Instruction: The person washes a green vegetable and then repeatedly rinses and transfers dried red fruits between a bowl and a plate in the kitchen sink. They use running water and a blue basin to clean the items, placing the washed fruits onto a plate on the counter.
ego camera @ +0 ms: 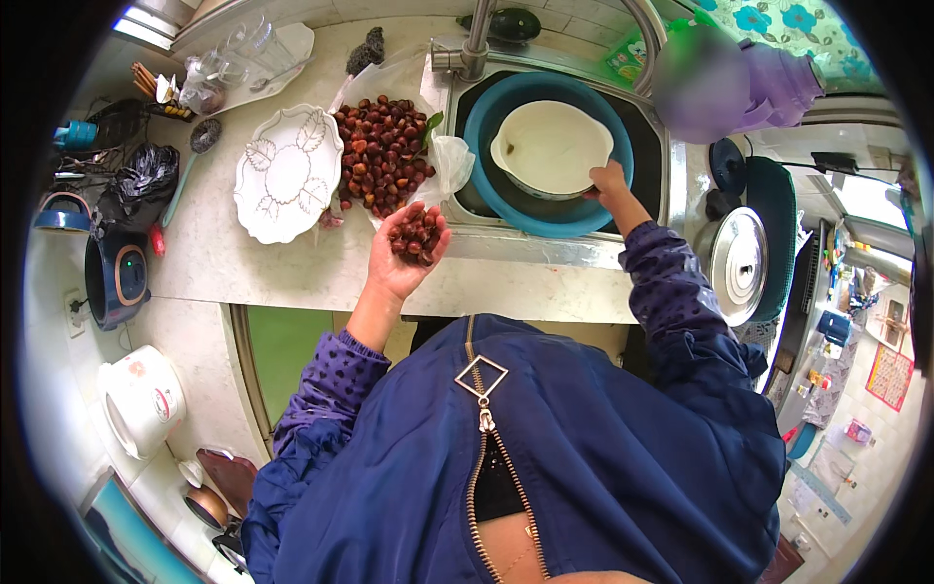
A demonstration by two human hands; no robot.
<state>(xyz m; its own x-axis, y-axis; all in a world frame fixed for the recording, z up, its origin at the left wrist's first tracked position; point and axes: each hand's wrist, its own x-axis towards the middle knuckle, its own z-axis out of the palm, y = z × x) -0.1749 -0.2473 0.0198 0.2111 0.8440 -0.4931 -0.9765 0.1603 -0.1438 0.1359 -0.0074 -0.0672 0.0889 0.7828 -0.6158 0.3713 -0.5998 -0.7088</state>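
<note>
Cupped in my left hand [398,263] is a handful of reddish-brown chestnuts [416,235]. Just beyond it, a plastic bag [452,166] lies spread on the counter under a heap of chestnuts [383,142], with a green leaf [433,130] at its edge. My right hand [609,184] grips the near right rim of a white bowl [551,135]. A small dark piece [511,148] rests inside the bowl. The bowl sits within a blue basin [485,191] in the sink [653,171]. A white plate with leaf patterns [288,174] stands left of the heap.
A metal faucet [474,55] rises behind the basin, with a dark green squash [514,25] nearby. At left are a long-handled scrubber [191,164], a black plastic bag [146,175] and a tray [295,44] with glasses. A steel lid [740,263] leans at right.
</note>
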